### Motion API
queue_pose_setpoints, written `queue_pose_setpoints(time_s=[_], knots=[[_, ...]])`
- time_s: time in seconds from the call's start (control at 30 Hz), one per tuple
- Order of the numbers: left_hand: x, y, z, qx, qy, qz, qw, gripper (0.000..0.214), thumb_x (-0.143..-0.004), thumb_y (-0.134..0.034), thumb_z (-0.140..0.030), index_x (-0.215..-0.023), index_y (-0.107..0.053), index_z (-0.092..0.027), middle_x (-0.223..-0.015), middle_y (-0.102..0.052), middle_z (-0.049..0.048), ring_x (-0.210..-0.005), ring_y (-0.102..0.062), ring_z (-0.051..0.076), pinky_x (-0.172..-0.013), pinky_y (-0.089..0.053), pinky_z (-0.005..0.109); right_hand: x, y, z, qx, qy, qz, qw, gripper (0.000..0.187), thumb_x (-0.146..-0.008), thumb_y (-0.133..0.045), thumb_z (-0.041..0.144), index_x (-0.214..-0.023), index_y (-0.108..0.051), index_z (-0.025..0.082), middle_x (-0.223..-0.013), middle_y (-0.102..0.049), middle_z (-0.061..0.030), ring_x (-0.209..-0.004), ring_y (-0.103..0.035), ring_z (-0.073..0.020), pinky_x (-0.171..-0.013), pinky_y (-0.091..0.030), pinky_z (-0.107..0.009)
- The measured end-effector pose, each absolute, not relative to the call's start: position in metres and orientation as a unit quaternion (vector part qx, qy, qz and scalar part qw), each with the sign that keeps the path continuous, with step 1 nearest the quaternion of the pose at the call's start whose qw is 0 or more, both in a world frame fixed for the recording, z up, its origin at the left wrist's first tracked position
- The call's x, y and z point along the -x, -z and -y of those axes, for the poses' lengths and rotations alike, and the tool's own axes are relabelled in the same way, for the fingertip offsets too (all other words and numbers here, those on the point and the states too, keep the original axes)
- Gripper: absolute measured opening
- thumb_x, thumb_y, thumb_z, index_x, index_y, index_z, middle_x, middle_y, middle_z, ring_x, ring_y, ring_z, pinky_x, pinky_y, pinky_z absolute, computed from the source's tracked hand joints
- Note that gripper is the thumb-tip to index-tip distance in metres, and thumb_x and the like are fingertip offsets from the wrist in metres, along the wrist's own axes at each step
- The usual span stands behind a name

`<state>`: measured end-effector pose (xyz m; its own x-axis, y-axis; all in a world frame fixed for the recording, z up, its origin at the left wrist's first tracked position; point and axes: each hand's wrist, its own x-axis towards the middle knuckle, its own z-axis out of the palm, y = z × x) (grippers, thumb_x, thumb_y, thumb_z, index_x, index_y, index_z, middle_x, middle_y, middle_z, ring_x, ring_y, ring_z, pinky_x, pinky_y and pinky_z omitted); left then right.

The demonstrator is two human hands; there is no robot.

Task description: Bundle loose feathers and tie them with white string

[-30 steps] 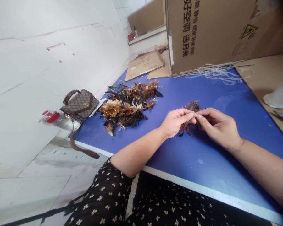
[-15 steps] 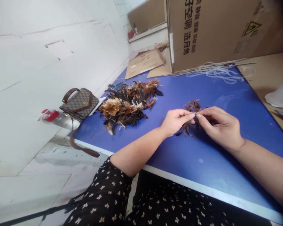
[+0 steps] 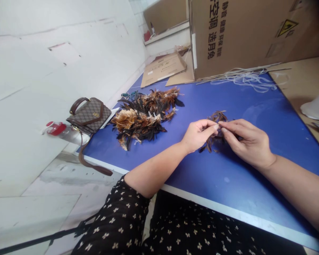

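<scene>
My left hand (image 3: 200, 134) is closed, thumb and forefinger pinched at a small bunch of brown feathers (image 3: 208, 144). Facing it, my right hand (image 3: 248, 141) has its thumb and forefinger bent together, their tips almost touching those of my left. What lies between the right fingertips is too small to make out. Feathers stick out above and below the hands, and the middle of the bunch is hidden behind the fingers. To the left lies a large pile of brown, black and tan feathers (image 3: 146, 120) with small white bits among them.
Beyond the blue tabletop (image 3: 191, 177) stands a big cardboard box (image 3: 247, 39), with white strapping (image 3: 244, 79) at its foot. Flat cardboard (image 3: 163, 69) lies at the back. A handbag (image 3: 89, 115) and a red-capped bottle (image 3: 69, 134) sit at the left edge by the wall.
My right fingertips have parted slightly, the forefinger lifting a little from the thumb. Both hands stay over the same feathers. The view has tilted down very slightly.
</scene>
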<state>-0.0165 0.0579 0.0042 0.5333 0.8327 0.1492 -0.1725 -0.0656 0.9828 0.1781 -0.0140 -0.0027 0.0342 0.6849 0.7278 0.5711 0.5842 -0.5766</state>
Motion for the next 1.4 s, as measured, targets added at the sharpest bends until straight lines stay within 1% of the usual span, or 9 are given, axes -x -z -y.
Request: queue_pose_setpoints(time_s=[0.1,0.23,0.43,0.57,0.7,0.9,1.0,1.27,1.4], knots=[[0.018,-0.008,-0.06,-0.588,-0.432,-0.286,0.621,0.039,-0.096,-0.092,-0.056,-0.103,-0.079,-0.019,-0.086,-0.078,0.0019,-0.082,-0.075,0.013,-0.09,-0.064,0.034,-0.178,0.005,0.014,0.464,-0.029,0.698,0.544,0.023,-0.108,-0.074,0.035,-0.127,-0.088,0.031,-0.107,-0.086,-0.0092,-0.086,-0.08,-0.0254,-0.081,-0.067,-0.043],[0.021,-0.013,-0.064,-0.531,-0.48,-0.3,0.631,0.03,-0.1,-0.09,-0.045,-0.104,-0.077,-0.019,-0.087,-0.076,0.0003,-0.078,-0.076,0.013,-0.086,-0.065,0.034,-0.179,0.011,0.013,0.474,-0.032,0.751,0.459,0.018,-0.106,-0.076,0.043,-0.113,-0.086,0.029,-0.09,-0.08,-0.0053,-0.077,-0.074,-0.0239,-0.072,-0.06,-0.04],[0.018,-0.022,-0.057,-0.462,-0.492,-0.269,0.687,0.03,-0.095,-0.095,-0.041,-0.101,-0.078,-0.017,-0.084,-0.075,-0.0006,-0.076,-0.074,0.012,-0.084,-0.063,0.032,-0.179,0.017,0.014,0.51,0.002,0.8,0.317,0.038,-0.107,-0.07,0.058,-0.119,-0.085,0.026,-0.103,-0.081,-0.0081,-0.084,-0.076,-0.0245,-0.068,-0.053,-0.036],[0.017,-0.029,-0.052,-0.446,-0.514,-0.29,0.673,0.025,-0.098,-0.093,-0.038,-0.099,-0.079,-0.017,-0.081,-0.074,-0.001,-0.074,-0.074,0.011,-0.08,-0.059,0.029,-0.177,0.019,0.015,0.513,0.002,0.82,0.252,0.034,-0.111,-0.065,0.051,-0.107,-0.085,0.024,-0.107,-0.083,-0.0084,-0.083,-0.076,-0.0227,-0.065,-0.048,-0.035],[0.017,-0.032,-0.056,-0.433,-0.523,-0.331,0.655,0.014,-0.103,-0.086,-0.027,-0.097,-0.079,-0.016,-0.078,-0.073,-0.0016,-0.068,-0.071,0.01,-0.073,-0.055,0.027,-0.177,0.02,0.014,0.514,-0.01,0.813,0.273,0.029,-0.111,-0.062,0.039,-0.098,-0.083,0.024,-0.096,-0.082,-0.0065,-0.076,-0.074,-0.0197,-0.063,-0.047,-0.033],[0.016,-0.031,-0.057,-0.438,-0.498,-0.396,0.635,0.014,-0.104,-0.084,-0.023,-0.094,-0.078,-0.015,-0.079,-0.073,-0.001,-0.066,-0.068,0.009,-0.067,-0.051,0.026,-0.181,0.012,0.013,0.529,0.032,0.736,0.421,0.026,-0.112,-0.066,0.04,-0.096,-0.08,0.025,-0.085,-0.077,-0.0053,-0.073,-0.072,-0.0196,-0.066,-0.052,-0.033],[0.015,-0.029,-0.055,-0.445,-0.482,-0.405,0.637,0.015,-0.104,-0.083,-0.023,-0.093,-0.077,-0.014,-0.078,-0.072,-0.0007,-0.064,-0.068,0.009,-0.064,-0.049,0.025,-0.181,0.01,0.014,0.52,0.04,0.725,0.449,0.024,-0.111,-0.069,0.039,-0.096,-0.08,0.025,-0.084,-0.077,-0.0048,-0.072,-0.072,-0.0189,-0.065,-0.052,-0.033],[0.014,-0.032,-0.055,-0.44,-0.491,-0.404,0.634,0.014,-0.105,-0.08,-0.02,-0.093,-0.078,-0.015,-0.078,-0.072,-0.001,-0.063,-0.067,0.009,-0.063,-0.047,0.025,-0.178,0.025,0.012,0.498,0.046,0.819,0.281,0.026,-0.112,-0.068,0.04,-0.103,-0.087,0.025,-0.103,-0.086,-0.0061,-0.079,-0.077,-0.0201,-0.064,-0.049,-0.033],[0.015,-0.034,-0.055,-0.442,-0.49,-0.412,0.629,0.015,-0.104,-0.083,-0.023,-0.093,-0.078,-0.015,-0.079,-0.072,-0.001,-0.063,-0.066,0.008,-0.064,-0.047,0.025,-0.179,0.025,0.011,0.525,0.048,0.793,0.306,0.027,-0.111,-0.065,0.035,-0.095,-0.083,0.023,-0.092,-0.082,-0.0062,-0.073,-0.074,-0.0193,-0.065,-0.05,-0.033]])
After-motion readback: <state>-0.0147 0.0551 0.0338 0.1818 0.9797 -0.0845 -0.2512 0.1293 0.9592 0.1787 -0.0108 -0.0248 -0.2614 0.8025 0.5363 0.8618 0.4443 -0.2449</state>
